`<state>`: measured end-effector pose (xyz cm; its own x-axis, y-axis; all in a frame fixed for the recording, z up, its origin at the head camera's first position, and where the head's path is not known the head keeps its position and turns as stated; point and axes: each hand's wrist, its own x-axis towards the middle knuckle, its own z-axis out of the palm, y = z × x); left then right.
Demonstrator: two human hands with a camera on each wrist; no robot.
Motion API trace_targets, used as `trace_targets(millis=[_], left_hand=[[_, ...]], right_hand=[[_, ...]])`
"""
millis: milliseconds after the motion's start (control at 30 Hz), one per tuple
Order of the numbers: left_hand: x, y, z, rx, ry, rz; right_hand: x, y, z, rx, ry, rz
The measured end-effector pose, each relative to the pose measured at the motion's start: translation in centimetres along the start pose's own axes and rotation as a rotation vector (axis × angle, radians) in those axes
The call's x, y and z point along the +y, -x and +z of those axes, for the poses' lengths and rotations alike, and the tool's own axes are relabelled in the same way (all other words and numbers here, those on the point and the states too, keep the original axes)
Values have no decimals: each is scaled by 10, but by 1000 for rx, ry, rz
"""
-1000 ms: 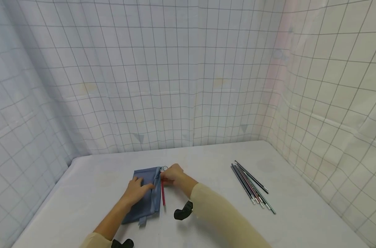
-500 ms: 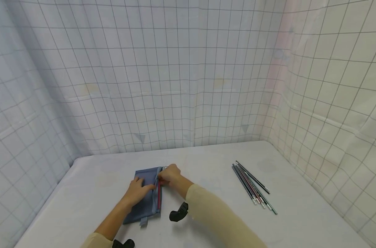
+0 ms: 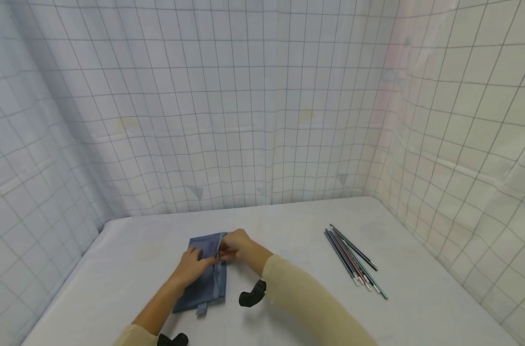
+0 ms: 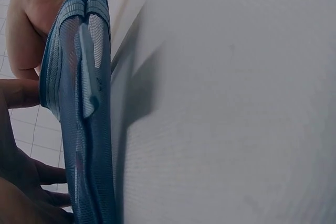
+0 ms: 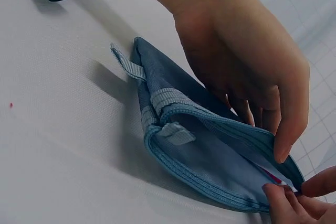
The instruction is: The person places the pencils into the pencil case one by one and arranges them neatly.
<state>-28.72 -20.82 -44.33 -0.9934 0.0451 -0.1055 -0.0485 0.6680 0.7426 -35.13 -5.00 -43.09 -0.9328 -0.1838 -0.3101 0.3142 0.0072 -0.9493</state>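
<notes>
- Left hand [image 3: 190,269]: lies across the upper panel of the blue pouch [image 3: 208,284], thumb hooked at the rim and fingers on the outer face, nipping the cloth between them. Judged purpose: to steady the pouch and hold its mouth apart.
- Right hand [image 3: 238,244]: comes in from the opposite side, fingers curled and fingertips drawn in at the far end of the mouth. Whether they pinch the rim or something within cannot be told. The two hands work close together; contact between them is not confirmed.
- Pouch: flat on the white table [image 3: 128,274], beneath the left hand, its zip [image 5: 191,183] undone and its mouth gaping towards the right hand, apparently for ready access. A fabric tab [image 5: 126,65] stands out at the near end.
- Contents: a slim red item [image 5: 270,173] shows inside the mouth, close to the right fingertips. Its full length is hidden.
- Pencils [image 3: 348,258]: a loose bundle well apart to the right, mostly lying side by side, one splayed outward; presumably kept within reach of the right hand, away from the pouch.
</notes>
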Motion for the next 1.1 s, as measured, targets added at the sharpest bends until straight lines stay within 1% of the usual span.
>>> trace_targets(millis=[100, 333, 600, 867, 1100], left_hand=[[-1, 1, 0, 3, -5, 1], [0, 1, 1, 5, -8, 14], [-3, 0, 2, 15, -11, 18], [-3, 0, 2, 26, -32, 19], [-2, 0, 2, 33, -28, 27]], right_hand=[[0, 1, -2, -26, 11, 4], [-3, 2, -13, -50, 37, 11], [-7, 5, -29, -88, 77, -1], [-14, 7, -48, -154, 110, 13], [-21, 11, -63, -143, 170, -7]])
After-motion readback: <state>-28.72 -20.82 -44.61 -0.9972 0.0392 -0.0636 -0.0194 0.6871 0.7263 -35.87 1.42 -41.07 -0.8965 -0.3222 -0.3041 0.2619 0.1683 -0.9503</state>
